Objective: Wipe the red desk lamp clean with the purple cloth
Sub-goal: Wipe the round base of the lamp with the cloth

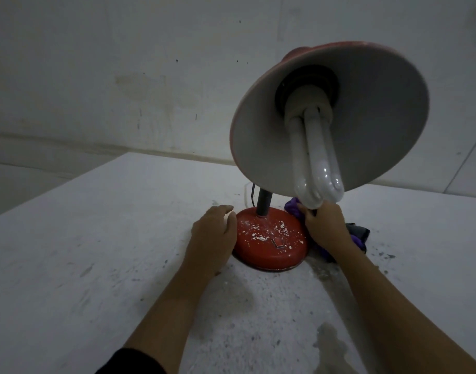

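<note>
On bench, lamp standing, base flecked white: left hand, spread, is bracing the base rim, seemingly steadying it, while right hand is gripping cloth against the opposite side.

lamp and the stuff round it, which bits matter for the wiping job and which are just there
For the job: red desk lamp, its base flecked with white bits; purple cloth in the right hand; left hand against the base.

Just there: white table; bulb; wall.
</note>
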